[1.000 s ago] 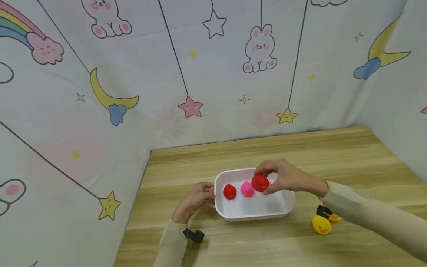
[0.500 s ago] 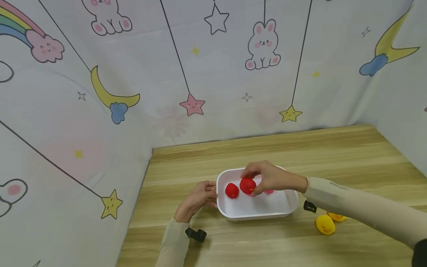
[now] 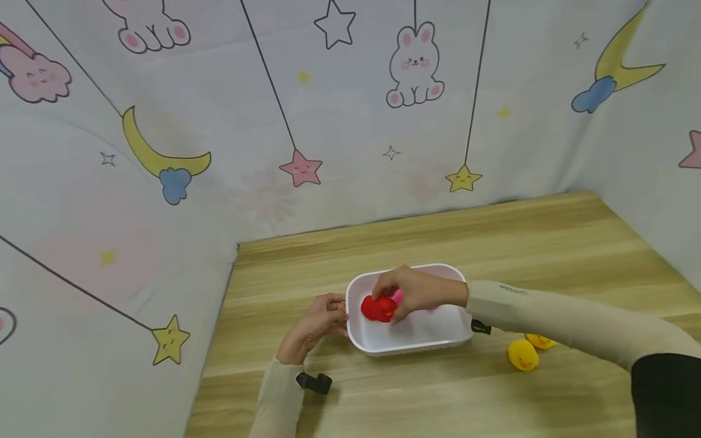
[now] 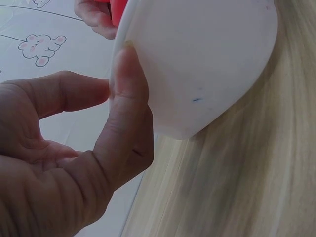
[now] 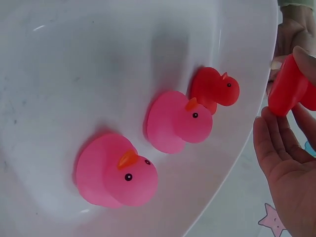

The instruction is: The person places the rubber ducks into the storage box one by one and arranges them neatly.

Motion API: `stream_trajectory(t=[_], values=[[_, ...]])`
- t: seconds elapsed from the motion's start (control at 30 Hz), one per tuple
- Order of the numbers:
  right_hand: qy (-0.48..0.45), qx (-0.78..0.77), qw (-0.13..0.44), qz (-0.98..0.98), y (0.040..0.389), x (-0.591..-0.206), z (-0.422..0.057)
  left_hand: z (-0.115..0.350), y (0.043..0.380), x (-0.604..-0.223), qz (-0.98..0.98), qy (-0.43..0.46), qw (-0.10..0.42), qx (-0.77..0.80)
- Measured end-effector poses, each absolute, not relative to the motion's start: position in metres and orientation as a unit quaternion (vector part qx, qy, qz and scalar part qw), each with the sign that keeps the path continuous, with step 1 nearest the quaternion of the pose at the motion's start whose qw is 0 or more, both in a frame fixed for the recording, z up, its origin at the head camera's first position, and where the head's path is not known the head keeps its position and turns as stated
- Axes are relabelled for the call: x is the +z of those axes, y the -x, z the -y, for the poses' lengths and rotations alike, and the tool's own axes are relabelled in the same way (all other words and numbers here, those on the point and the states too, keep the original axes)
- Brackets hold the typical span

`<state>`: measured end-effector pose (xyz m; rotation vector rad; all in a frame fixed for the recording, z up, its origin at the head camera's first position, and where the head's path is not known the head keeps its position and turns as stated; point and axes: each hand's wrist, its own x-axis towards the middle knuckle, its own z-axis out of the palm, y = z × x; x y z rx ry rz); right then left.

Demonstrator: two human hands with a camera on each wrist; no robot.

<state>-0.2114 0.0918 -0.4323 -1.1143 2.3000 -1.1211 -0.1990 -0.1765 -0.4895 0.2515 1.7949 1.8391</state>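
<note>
My right hand [image 3: 417,289] pinches a red rubber duck [image 3: 387,310] over the left part of a white plastic tub [image 3: 424,348]. In the right wrist view this held duck [image 5: 288,88] is between thumb and fingertips, above the tub's rim. Inside the tub sit another red duck [image 5: 207,86] and two pink ducks [image 5: 168,123], in a row along one wall. From the head, the right hand partly covers the pink ones. My left hand [image 3: 312,325] grips the tub's left end; up close, its thumb and finger [image 4: 129,74] pinch the rim.
Two yellow rubber ducks [image 3: 523,354] lie on the wooden table [image 3: 438,395] to the right of the tub, below the right forearm. A white curtain [image 3: 350,109] printed with rabbits, stars and moons stands behind and at both sides.
My right hand has carried the red duck leftward across the tub, past the pink ducks to beside the other red one. My left hand keeps its hold on the tub's end.
</note>
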Motion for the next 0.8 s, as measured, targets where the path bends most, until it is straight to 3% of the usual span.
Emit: stream_trajectory(t=[0.47,0.8], values=[[0.439,-0.374,0.196,-0.793,0.223,-0.44,-0.07,0.179,0.201,-0.487,-0.669,-0.097,0.275,0.684],[0.488,-0.303,0.156,-0.804,0.224,-0.452,-0.061,0.177,0.199,-0.487,-0.662,-0.097,0.283,0.688]])
